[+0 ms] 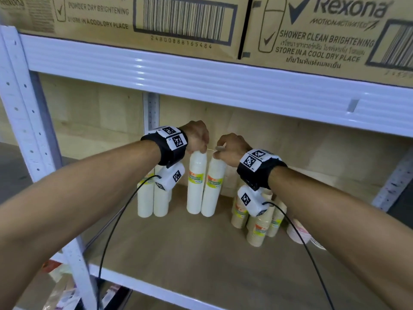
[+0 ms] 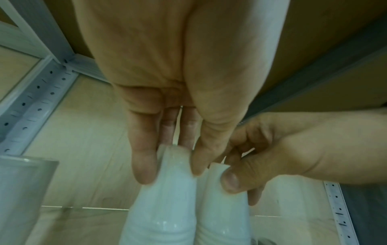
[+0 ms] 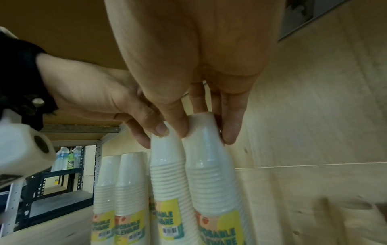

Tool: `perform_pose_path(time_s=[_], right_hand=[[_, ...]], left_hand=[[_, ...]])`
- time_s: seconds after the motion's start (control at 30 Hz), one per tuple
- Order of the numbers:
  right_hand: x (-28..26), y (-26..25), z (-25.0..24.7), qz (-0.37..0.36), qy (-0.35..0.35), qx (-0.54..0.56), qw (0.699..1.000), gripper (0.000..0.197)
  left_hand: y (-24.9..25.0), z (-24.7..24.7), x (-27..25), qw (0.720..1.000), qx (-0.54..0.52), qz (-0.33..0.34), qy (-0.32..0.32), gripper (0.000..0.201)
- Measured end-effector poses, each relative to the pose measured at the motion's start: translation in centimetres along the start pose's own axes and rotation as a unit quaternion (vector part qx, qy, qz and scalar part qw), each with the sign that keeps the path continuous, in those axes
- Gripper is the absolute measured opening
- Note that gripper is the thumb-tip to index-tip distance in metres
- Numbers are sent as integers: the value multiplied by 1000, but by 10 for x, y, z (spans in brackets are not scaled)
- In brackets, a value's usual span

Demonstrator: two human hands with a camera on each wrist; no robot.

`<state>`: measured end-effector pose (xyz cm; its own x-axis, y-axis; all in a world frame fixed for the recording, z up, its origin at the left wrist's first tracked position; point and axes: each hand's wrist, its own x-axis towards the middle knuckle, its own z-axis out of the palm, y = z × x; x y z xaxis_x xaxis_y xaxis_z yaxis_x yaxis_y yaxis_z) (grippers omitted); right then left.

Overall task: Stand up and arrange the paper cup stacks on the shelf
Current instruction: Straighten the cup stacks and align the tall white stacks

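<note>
Two tall white paper cup stacks in clear wrap stand side by side on the wooden shelf board (image 1: 178, 253). My left hand (image 1: 199, 151) grips the top of the left stack (image 1: 195, 186) from above; in the left wrist view the fingers (image 2: 144, 172) and thumb curl round its tip (image 2: 167, 165). My right hand (image 1: 218, 154) pinches the top of the right stack (image 1: 213, 189), which leans against the left one. In the right wrist view my right hand (image 3: 206, 132) holds that stack (image 3: 211, 174) between thumb and fingers, beside the left stack (image 3: 167, 174).
Two more white stacks (image 1: 152, 198) stand upright to the left. Brown cup stacks (image 1: 257, 227) stand grouped on the right, with a printed stack (image 1: 299, 231) lying beyond them. The white upper shelf beam (image 1: 201, 79) carries cardboard boxes (image 1: 134, 16). A white post (image 1: 22, 108) stands at left.
</note>
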<state>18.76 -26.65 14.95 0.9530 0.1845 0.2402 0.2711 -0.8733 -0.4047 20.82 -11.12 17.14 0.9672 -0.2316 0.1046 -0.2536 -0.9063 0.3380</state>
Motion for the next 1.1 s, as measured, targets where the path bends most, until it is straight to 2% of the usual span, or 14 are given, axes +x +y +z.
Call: perform_pose_path(time_s=[0.23,0.43,1.1], right_hand=[[16,14,2,6,31,-10,999,31],[34,22,9,15,40,-12,999,33],[92,41,33,39,42,0,998,33]], left_hand=[[-4,16,29,999,-3,15,49,41],[-12,28,50,998,-22,10,64,40],[-20,45,104,996,-62,-15,61,31]])
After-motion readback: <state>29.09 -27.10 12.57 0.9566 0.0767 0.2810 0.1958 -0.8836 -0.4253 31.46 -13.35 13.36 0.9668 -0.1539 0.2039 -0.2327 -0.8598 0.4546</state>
